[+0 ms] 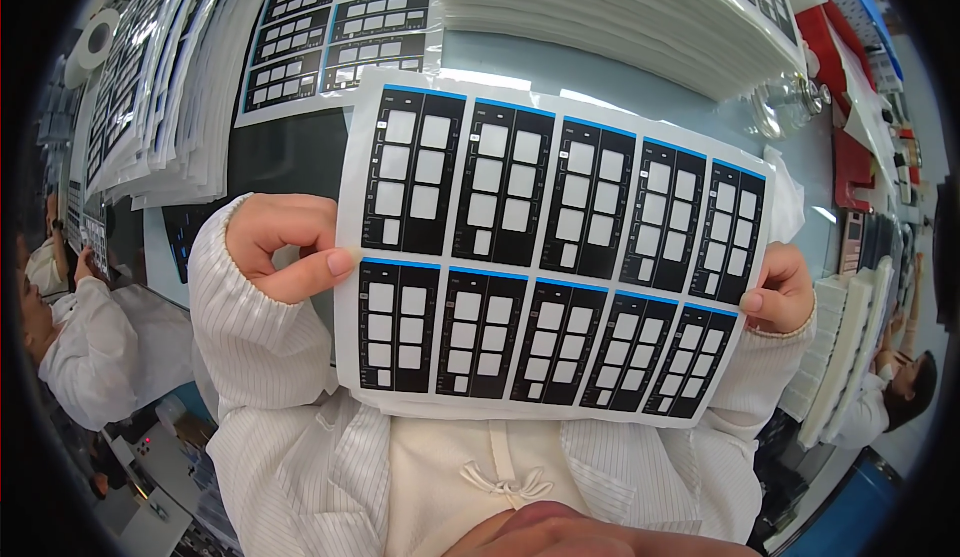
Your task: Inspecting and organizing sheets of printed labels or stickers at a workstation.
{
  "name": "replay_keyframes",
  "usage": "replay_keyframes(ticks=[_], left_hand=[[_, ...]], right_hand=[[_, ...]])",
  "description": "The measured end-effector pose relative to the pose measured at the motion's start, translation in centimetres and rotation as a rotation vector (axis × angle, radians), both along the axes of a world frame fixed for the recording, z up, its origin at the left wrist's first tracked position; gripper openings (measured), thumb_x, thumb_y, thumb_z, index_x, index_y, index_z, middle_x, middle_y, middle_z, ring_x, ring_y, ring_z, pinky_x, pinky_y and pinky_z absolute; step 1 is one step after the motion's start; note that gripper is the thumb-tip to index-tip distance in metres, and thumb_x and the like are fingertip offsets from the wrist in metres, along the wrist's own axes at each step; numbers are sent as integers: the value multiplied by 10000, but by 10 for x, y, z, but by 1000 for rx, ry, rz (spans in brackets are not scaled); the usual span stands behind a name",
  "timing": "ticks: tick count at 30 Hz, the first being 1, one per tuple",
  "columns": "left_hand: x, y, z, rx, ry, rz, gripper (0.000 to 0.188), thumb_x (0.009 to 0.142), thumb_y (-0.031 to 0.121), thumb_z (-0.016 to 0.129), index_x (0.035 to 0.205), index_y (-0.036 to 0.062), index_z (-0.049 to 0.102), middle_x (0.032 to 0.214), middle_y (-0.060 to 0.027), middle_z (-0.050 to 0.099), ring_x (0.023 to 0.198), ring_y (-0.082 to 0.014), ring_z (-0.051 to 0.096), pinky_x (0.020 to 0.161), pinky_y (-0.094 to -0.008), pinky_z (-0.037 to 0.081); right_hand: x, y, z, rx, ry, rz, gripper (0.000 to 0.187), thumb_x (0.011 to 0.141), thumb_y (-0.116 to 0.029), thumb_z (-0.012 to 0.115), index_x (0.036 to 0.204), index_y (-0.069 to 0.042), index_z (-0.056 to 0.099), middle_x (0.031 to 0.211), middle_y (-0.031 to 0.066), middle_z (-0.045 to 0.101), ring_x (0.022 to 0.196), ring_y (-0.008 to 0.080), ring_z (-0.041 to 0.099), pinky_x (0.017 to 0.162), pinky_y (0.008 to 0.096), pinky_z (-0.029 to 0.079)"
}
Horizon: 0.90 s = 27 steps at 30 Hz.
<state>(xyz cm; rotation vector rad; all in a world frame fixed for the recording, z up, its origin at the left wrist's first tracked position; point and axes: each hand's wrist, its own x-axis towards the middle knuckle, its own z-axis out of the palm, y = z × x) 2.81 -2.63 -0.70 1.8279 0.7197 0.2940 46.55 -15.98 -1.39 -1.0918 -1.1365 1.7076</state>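
A white sheet of labels (450,259) is held up in front of my chest, tilted slightly down to the right. It carries two rows of black panel labels with white windows and a blue stripe along each top. My left hand (285,247) pinches its left edge at mid-height, thumb on the front. At the opposite edge, my right hand (780,292) grips the sheet the same way, its thumb showing on the front. The fingers behind the sheet are hidden. Beyond it, a similar printed sheet (292,107) lies on the table.
A tall stack of printed sheets (190,157) stands at the left, another stack (590,32) at the back right. Near the latter is a clear glass jar (785,107). A white roll (97,35) sits far left. Co-workers (110,347) sit on both sides.
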Motion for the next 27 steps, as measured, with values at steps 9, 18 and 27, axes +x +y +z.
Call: replay_keyframes(ticks=[9, 18, 27], left_hand=[[1, 0, 4, 47, -46, -35, 204, 781, 104, 605, 610, -4, 584, 627, -86, 590, 540, -166, 539, 514, -273, 422], [3, -1, 3, 55, -27, 6, 221, 765, 103, 619, 578, 1, 561, 590, -73, 565, 521, -161, 522, 496, -257, 404], [14, -9, 8, 66, 104, 37, 253, 764, 113, 620, 556, 7, 522, 551, -62, 532, 481, -144, 490, 454, -252, 373]], right_hand=[[-7, 2, 6, -3, -67, -3, 183, 730, -95, 651, 599, 16, 589, 546, 99, 594, 376, 99, 463, 368, 222, 302], [-8, 4, 11, -47, -93, -13, 186, 743, -95, 649, 620, 29, 587, 552, 100, 592, 372, 95, 464, 364, 211, 312], [-7, 9, 22, -8, -569, 191, 160, 782, -79, 632, 652, 5, 591, 586, 41, 595, 484, 89, 540, 437, 202, 390]])
